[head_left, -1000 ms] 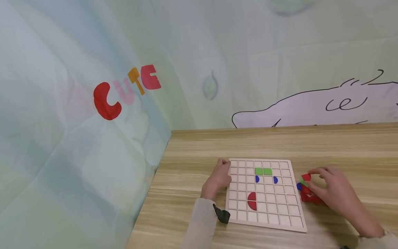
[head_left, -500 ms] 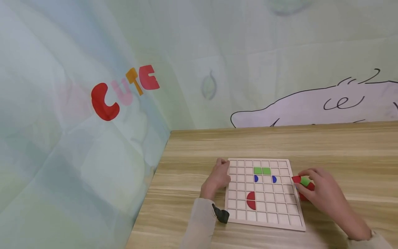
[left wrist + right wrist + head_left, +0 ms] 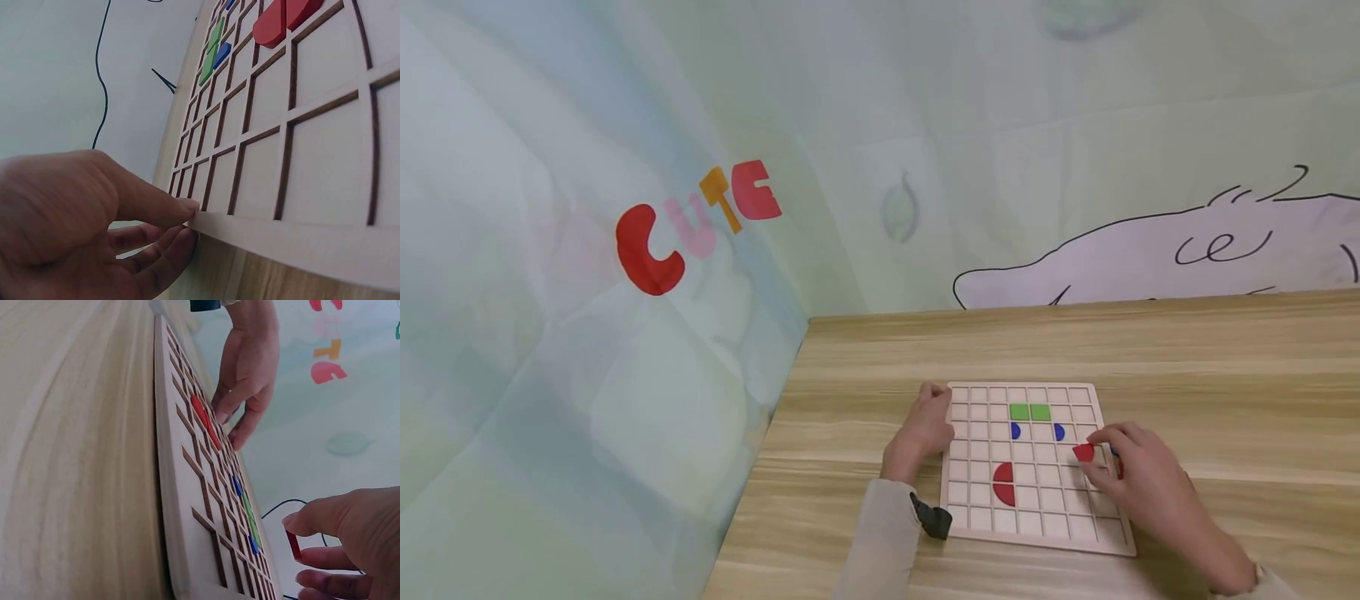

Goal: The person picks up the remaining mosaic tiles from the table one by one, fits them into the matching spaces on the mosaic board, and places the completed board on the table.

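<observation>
A pale wooden grid board point(image 3: 1037, 542) lies on the table. My left hand point(image 3: 923, 427) grips its left edge, the thumb point(image 3: 178, 209) on the rim and the other fingers curled beside it. Over the right part of the board, my right hand point(image 3: 1150, 475) pinches a small red tile point(image 3: 1083, 452) between thumb and fingers; in the right wrist view the red tile point(image 3: 293, 544) appears edge-on, above the board. Set in the grid are two green squares point(image 3: 1019, 412), two blue half-round tiles point(image 3: 1059, 432) and two red quarter-round tiles point(image 3: 1003, 495) side by side.
Loose tiles, including a blue tile point(image 3: 1115, 449), lie right of the board, mostly hidden behind my right hand. Printed cloth walls point(image 3: 880, 125) stand at the left and behind the wooden table point(image 3: 880, 350).
My right hand has come left from the loose pile to over the board, carrying the red tile. My left hand stays at the board's edge. The view has shifted slightly.
</observation>
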A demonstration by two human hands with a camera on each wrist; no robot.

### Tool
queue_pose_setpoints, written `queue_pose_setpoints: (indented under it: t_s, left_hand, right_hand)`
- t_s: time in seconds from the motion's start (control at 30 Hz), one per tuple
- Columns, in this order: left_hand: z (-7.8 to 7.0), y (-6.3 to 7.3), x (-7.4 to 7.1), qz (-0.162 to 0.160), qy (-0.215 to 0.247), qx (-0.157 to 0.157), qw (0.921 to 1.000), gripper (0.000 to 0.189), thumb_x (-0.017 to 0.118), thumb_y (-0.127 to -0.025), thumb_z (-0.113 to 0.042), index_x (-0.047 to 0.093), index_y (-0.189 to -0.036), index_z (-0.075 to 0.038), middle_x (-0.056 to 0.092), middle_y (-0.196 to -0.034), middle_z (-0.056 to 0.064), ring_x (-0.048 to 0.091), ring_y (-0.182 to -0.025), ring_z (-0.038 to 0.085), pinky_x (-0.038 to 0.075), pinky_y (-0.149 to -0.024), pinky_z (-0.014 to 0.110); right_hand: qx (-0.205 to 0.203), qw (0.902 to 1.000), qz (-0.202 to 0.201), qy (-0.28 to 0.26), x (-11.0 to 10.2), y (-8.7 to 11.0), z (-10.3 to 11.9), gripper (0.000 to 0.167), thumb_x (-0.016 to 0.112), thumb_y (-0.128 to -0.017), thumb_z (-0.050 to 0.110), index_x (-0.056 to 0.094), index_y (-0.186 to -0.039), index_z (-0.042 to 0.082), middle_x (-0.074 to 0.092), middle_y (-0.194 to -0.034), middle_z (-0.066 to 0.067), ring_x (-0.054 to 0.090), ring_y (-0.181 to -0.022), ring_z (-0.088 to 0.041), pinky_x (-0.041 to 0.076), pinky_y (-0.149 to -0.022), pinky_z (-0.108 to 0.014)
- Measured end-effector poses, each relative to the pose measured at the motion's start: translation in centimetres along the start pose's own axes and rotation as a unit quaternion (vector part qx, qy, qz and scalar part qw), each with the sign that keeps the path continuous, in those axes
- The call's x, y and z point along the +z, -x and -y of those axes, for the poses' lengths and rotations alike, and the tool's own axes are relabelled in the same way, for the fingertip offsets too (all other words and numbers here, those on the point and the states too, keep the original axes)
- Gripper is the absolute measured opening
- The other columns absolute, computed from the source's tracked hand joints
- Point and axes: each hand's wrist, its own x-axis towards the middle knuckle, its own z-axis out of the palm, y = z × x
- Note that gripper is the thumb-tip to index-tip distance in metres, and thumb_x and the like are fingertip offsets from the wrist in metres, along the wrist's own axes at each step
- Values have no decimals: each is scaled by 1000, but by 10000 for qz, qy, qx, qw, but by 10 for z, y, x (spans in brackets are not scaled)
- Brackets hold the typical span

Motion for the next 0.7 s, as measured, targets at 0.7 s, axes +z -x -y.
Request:
queue_pose_setpoints:
  t_s: [0.7]
  left_hand:
    - [2,-1,0,-20,54,57,10000,63,48,-88,7,32,-148,-2,30,-145,12,41,-122,22,39,-100,36]
  right_hand:
    - [563,9955,755,126,17,4,21,29,78,-75,27,69,-97,11,62,-107,-12,53,-99,-29,51,-81,-49]
